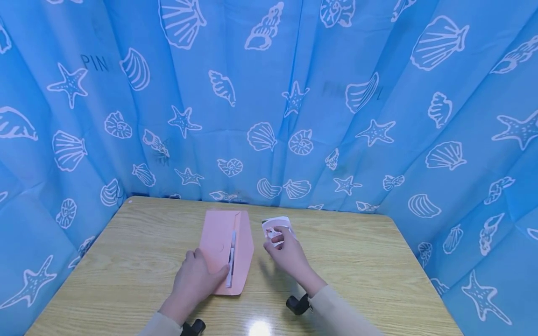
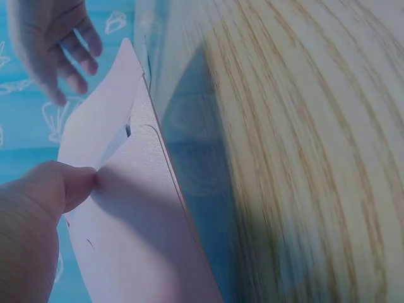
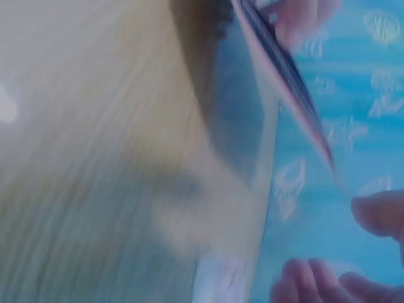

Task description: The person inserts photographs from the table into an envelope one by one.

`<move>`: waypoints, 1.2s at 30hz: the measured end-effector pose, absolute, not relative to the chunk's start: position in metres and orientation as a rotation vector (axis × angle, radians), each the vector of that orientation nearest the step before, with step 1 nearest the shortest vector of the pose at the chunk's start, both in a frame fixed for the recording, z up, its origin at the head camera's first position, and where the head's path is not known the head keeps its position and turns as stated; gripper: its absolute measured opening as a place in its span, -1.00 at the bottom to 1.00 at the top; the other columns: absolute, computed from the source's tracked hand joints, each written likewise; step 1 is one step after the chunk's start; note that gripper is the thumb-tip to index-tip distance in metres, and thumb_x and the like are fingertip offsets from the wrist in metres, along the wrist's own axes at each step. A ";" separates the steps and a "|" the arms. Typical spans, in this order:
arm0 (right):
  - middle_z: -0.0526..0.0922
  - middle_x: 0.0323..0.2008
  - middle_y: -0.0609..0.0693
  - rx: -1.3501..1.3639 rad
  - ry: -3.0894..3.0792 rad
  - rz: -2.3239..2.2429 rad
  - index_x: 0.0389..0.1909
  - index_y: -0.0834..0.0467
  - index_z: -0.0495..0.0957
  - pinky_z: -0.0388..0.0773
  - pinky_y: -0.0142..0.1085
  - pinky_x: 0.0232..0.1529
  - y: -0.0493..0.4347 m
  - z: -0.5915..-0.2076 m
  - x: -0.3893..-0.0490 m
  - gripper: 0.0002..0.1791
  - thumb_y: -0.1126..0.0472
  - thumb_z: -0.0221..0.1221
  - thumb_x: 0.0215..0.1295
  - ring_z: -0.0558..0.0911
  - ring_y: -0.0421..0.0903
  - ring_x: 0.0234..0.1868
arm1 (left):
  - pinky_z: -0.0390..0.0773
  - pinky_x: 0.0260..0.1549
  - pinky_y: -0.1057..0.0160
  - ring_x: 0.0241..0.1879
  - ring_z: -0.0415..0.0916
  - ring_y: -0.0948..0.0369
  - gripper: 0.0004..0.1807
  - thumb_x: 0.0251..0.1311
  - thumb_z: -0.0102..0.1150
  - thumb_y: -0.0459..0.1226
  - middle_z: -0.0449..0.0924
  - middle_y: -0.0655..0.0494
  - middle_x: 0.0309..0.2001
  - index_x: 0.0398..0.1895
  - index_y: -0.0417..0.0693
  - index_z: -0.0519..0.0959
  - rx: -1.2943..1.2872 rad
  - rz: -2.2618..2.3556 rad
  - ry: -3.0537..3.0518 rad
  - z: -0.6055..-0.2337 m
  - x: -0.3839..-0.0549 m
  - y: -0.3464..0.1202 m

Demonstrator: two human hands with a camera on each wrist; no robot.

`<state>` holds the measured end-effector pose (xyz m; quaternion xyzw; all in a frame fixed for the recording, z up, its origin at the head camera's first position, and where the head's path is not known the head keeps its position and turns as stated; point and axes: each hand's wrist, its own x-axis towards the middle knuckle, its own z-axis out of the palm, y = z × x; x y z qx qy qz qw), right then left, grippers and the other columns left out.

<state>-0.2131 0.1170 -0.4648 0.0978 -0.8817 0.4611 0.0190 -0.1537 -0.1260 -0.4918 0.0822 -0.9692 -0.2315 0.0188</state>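
Note:
My left hand [image 1: 196, 277] grips a pink envelope [image 1: 215, 233] by its lower left part, the thumb at its opening. The envelope's flap is unfolded to the right, and the white edges of papers [image 1: 232, 247] show in the slot. In the left wrist view the thumb [image 2: 72, 183] presses on the envelope [image 2: 145, 208], which stands tilted off the wood. My right hand [image 1: 287, 252] is over a small white card with a picture [image 1: 275, 222], covering part of it. The right wrist view has its thumb and fingers apart with nothing between them, and the card [image 3: 218, 281] lies below.
A wood-grain table [image 1: 344, 261] carries everything. Behind it and at both sides hangs a blue curtain [image 1: 269, 116] with white shells and starfish. Black wrist mounts [image 1: 297, 304] sit near both sleeves. A bright light reflection [image 1: 259, 328] shows at the table's front.

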 end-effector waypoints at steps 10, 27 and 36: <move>0.43 0.13 0.36 -0.030 -2.748 1.633 0.31 0.41 0.22 0.37 0.02 0.12 0.156 -0.490 -0.248 -0.11 -0.01 0.37 0.12 0.44 0.22 0.15 | 0.54 -0.33 -0.05 -0.30 0.47 -0.05 0.08 -0.04 0.24 0.30 0.38 -0.32 -0.19 0.07 -0.63 0.30 0.238 -0.730 -3.006 -0.495 -0.151 -0.125; 0.44 -0.12 0.21 -0.270 -3.023 1.164 -0.05 0.32 0.52 0.29 -0.03 -0.07 0.164 -0.501 -0.270 -0.28 -0.09 0.49 -0.11 0.36 0.15 -0.08 | 0.52 -0.32 -0.03 -0.33 0.43 -0.02 0.06 -0.09 0.24 0.33 0.40 -0.26 -0.28 -0.03 -0.61 0.35 0.244 -0.691 -3.054 -0.496 -0.154 -0.124; 0.42 -0.17 0.22 -0.311 -3.035 1.142 -0.13 0.32 0.52 0.28 -0.01 -0.06 0.162 -0.500 -0.271 -0.34 -0.03 0.51 -0.14 0.35 0.16 -0.11 | 0.50 -0.38 -0.03 -0.37 0.43 -0.03 0.07 -0.08 0.20 0.36 0.39 -0.25 -0.31 -0.09 -0.62 0.35 0.233 -0.686 -3.078 -0.494 -0.155 -0.124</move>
